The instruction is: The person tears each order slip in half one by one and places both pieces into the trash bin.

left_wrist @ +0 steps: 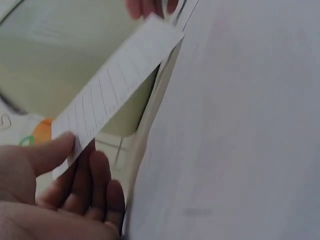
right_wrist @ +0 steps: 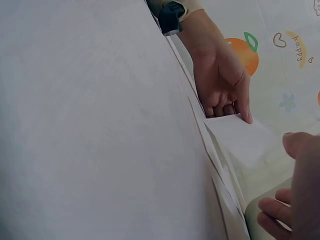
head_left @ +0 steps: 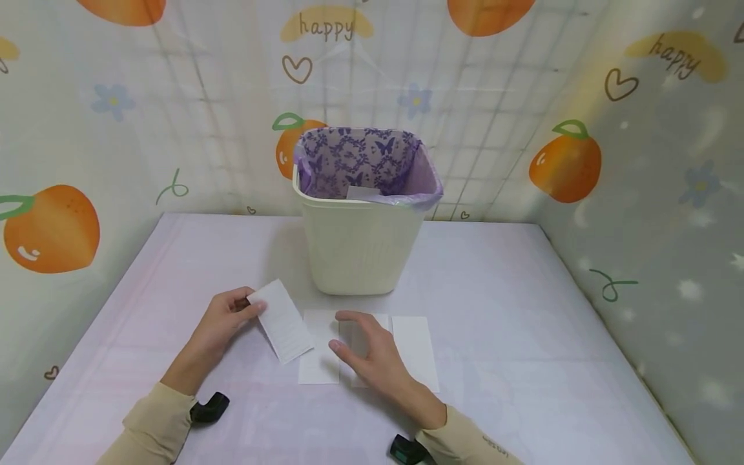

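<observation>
My left hand (head_left: 223, 323) pinches a white slip of paper (head_left: 281, 323) at its left end, between thumb and fingers. In the left wrist view, thin ruled lines cross the slip (left_wrist: 107, 87). My right hand (head_left: 374, 355) hovers over the papers on the table, thumb and fingers spread and nothing between them. Beneath and around it lie more white sheets: a left one (head_left: 318, 365), a middle one partly hidden by the hand, and a right one (head_left: 415, 349). The right wrist view shows the left hand (right_wrist: 220, 80) with the slip (right_wrist: 245, 137), apart from the right fingers.
A cream waste bin (head_left: 363, 248) stands behind the papers, lined with a purple butterfly-patterned bag (head_left: 360, 152). A white piece of paper (head_left: 363, 192) shows inside it. The white-covered table (head_left: 494, 323) meets a printed curtain (head_left: 488, 84) at the back and sides.
</observation>
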